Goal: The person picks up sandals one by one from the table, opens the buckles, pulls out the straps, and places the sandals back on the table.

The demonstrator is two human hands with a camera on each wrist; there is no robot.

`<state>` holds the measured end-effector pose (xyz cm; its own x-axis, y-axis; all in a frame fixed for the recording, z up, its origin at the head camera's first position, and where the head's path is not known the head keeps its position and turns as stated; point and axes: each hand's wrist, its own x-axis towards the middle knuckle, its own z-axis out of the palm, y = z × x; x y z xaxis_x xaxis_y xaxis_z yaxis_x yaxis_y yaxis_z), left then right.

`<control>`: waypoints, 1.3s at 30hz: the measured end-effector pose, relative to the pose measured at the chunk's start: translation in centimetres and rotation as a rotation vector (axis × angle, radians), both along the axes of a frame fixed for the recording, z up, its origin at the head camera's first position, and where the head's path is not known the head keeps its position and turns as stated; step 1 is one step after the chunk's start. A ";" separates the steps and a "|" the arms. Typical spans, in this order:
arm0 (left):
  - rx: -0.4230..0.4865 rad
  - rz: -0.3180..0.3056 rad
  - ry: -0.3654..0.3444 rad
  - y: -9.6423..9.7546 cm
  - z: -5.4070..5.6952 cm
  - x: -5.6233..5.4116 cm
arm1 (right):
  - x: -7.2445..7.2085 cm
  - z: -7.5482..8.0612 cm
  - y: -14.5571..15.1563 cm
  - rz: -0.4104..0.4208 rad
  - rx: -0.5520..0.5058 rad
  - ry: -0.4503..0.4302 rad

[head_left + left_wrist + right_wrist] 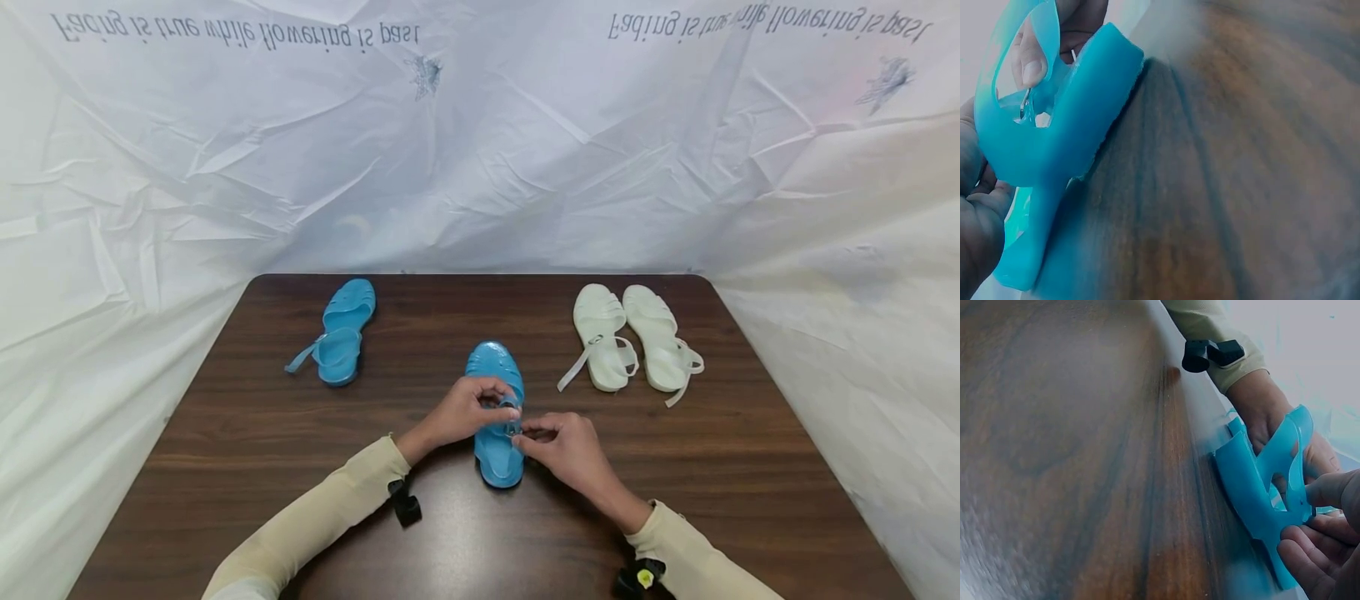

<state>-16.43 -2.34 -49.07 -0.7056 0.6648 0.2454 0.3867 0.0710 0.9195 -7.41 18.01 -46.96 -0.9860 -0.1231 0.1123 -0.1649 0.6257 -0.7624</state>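
Note:
A blue jelly sandal [498,462] lies sole down on the table, toe pointing away. From its left side my left hand [472,414] reaches over it and holds the ankle strap near the buckle with thumb and fingers. My right hand [562,446] is at the other side, thumb and fingertips pinching the strap at the metal buckle [513,429]. In the left wrist view the right thumb touches the buckle's metal pin [1025,103] through the looped strap [988,81]. The right wrist view shows the strap arching above the heel [1238,465], with right fingers [1300,550] against the sandal's side.
A second blue sandal [341,350] lies at the back left, its strap loose. Two white sandals [600,312] stand side by side at the back right, straps hanging out. The dark wooden table [225,467] meets a white printed sheet [480,167] behind.

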 end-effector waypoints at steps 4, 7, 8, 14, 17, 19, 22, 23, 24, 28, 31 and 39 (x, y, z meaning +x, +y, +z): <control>0.012 -0.026 0.025 -0.1 0.0 -0.1 | 0.0 0.0 0.0 -0.003 0.008 0.004; 0.007 -0.080 0.069 -0.1 0.1 -0.3 | 0.0 -0.1 0.0 0.002 0.012 0.017; 0.003 -0.099 0.078 -0.2 0.1 -0.3 | 0.0 -0.1 0.0 0.004 0.011 0.021; -0.035 -0.167 0.064 -0.3 0.6 -0.6 | 0.0 -0.3 0.1 0.007 -0.001 0.021; -0.057 -0.182 0.046 -0.4 0.8 -0.7 | 0.0 -0.2 0.1 0.009 -0.008 0.015; -0.074 -0.195 0.037 -0.5 0.9 -0.7 | 0.0 -0.2 0.1 0.014 -0.015 0.014; -0.094 -0.217 0.027 -0.6 1.0 -0.8 | 0.1 -0.1 0.2 0.022 -0.027 0.009; -0.100 -0.225 0.025 -0.6 0.9 -0.8 | 0.1 -0.1 0.2 0.023 -0.030 0.007; -0.105 -0.230 0.021 -0.7 1.0 -0.9 | 0.2 0.0 0.2 0.026 -0.035 0.004; -0.127 -0.253 0.001 -0.7 1.0 -1.0 | 0.3 0.1 0.3 0.029 -0.052 -0.019; -0.151 -0.265 -0.017 -0.7 1.0 -1.1 | 0.4 0.2 0.3 0.021 -0.061 -0.052; -0.227 -0.263 -0.039 -0.8 0.9 -1.3 | 0.7 0.3 0.4 -0.034 -0.020 -0.127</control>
<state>-17.75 -3.10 -48.15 -0.5090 0.8595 0.0472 0.3840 0.1776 0.9061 -6.71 18.42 -46.63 -0.9960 -0.0888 -0.0113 -0.0458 0.6141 -0.7879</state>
